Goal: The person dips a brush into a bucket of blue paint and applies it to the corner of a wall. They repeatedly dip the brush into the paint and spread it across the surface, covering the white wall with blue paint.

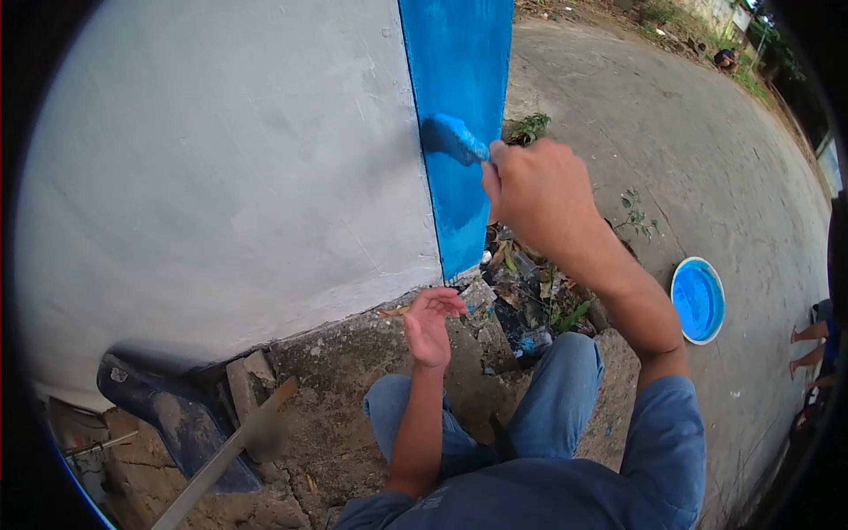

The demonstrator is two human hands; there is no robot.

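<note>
One brush (458,141) — in right hand (541,183), blue strip (459,62) behind, left hand (430,329) half-curled

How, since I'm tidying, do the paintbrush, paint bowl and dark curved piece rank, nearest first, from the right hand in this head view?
1. Paintbrush: in the right hand.
2. Paint bowl: right, on ground.
3. Dark curved piece: lower left.

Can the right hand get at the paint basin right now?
Probably yes, swinging outward: the basin sits off to the right on the pavement with nothing visible covering it, though the right hand holds a brush.
</note>
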